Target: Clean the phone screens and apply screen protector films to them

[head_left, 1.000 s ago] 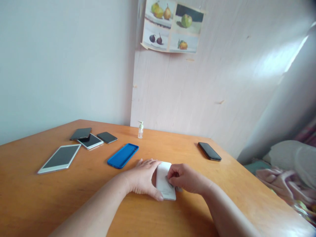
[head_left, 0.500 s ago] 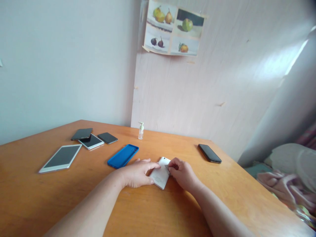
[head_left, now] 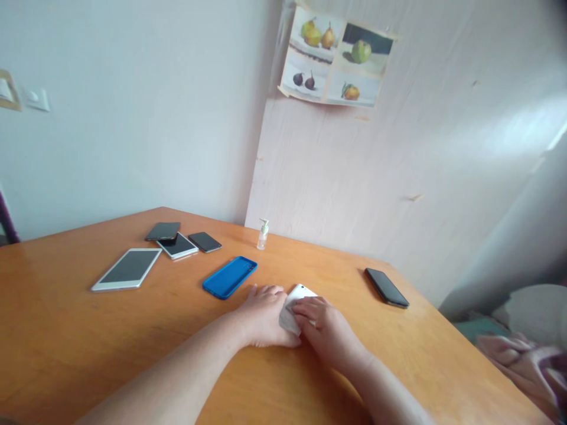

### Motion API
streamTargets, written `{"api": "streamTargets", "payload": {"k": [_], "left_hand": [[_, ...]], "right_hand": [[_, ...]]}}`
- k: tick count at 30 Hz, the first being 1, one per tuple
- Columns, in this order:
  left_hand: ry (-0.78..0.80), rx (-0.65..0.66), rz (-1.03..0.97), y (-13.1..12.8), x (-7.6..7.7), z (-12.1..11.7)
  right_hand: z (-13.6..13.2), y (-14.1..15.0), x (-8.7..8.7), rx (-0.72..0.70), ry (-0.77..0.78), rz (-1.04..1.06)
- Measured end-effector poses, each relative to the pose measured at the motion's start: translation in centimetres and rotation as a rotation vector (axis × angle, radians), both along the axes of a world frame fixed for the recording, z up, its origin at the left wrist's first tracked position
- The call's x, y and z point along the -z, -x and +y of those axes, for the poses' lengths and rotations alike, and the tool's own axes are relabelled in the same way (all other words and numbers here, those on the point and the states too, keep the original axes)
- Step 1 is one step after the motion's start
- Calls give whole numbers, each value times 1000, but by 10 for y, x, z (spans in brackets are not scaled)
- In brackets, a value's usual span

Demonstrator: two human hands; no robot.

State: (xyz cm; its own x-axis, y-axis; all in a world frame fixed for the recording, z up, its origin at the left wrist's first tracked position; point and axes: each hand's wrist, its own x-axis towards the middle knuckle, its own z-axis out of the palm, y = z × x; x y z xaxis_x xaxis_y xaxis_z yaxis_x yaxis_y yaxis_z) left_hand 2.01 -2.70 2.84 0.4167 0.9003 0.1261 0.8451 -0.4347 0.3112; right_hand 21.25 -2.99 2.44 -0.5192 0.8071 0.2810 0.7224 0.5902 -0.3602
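Observation:
A white phone [head_left: 303, 290] lies back up on the wooden table, its camera end pointing away from me. My left hand [head_left: 267, 317] grips its left side, with the thumb at the near end. Over the phone's back, my right hand [head_left: 322, 323] presses a thin, pale grey-white wipe [head_left: 289, 319] under bent fingers. Most of the phone is hidden beneath the hands and the wipe. Just beyond my left hand rests an empty blue phone case [head_left: 230, 277], open side up.
A small pump bottle [head_left: 263, 235] stands by the wall. To the left are a white tablet [head_left: 128, 269], a white phone with a dark screen [head_left: 179, 245], and two dark devices, one a flat phone [head_left: 204, 241], the other a dark slab [head_left: 163, 231]. A black phone [head_left: 386, 287] lies right.
My right hand has gone from pinching at the phone's right edge to pressing the wipe flat across its back. My left hand has closed in around the phone. The view has shifted left and tilted.

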Motion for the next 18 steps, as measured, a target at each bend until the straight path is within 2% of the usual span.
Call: {"api": "streamTargets", "payload": {"k": [2,7,9,13,15,18], "left_hand": [[0,17,-8,1,-3,2],[22,97,23,5,-11,5],[41,98,35,7,-11,7],[48,107,23,11,-10,11],[43,116,17,14,-11,11],[49,95,31,18,-13,9]], "right_hand": [[0,-4,-2,3,33,-88],[14,-23,4,241,96,-231],[14,-23,6,203,110,-243],[1,-12,5,20,145,-213],[-2,-9,5,13,153,-209],[3,-12,7,84,160,-184]]}}
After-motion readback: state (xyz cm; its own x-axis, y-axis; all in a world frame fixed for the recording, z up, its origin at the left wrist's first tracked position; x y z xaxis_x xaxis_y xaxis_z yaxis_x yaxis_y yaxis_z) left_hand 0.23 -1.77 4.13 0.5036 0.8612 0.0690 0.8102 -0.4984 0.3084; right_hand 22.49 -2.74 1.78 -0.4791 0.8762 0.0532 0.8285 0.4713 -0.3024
